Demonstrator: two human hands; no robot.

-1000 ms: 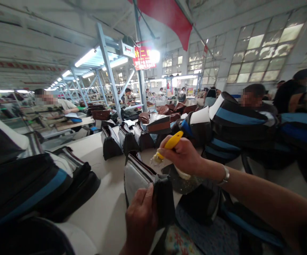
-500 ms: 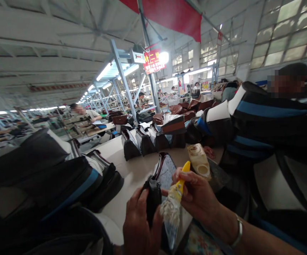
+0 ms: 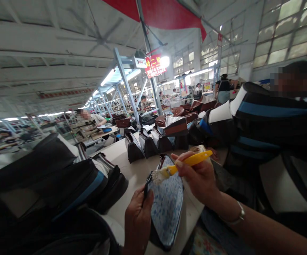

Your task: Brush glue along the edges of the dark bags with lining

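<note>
My right hand [image 3: 200, 177] grips a brush [image 3: 197, 158] by its yellow handle, which points right. Its pale, clumped bristles meet the upper left edge of a bag piece [image 3: 166, 202], black outside with a light blue patterned lining facing up. My left hand [image 3: 139, 216] pinches the left edge of that piece, thumb on the lining and fingers behind the black side. A yellowed plastic container [image 3: 198, 148] stands just beyond my right hand, which hides most of it.
On the white table [image 3: 118, 203], a row of black bag pieces [image 3: 134, 150] stands beyond my hands. Stacks of black pieces [image 3: 63, 180] rise on the left, and more with blue bands [image 3: 273, 108] on the right. Brown bags [image 3: 178, 111] lie farther back. Co-workers sit and stand beyond.
My left hand has turned the bag piece so its lining faces up. The brush has swung from hanging downward to lying nearly level, its bristles now on the piece's edge.
</note>
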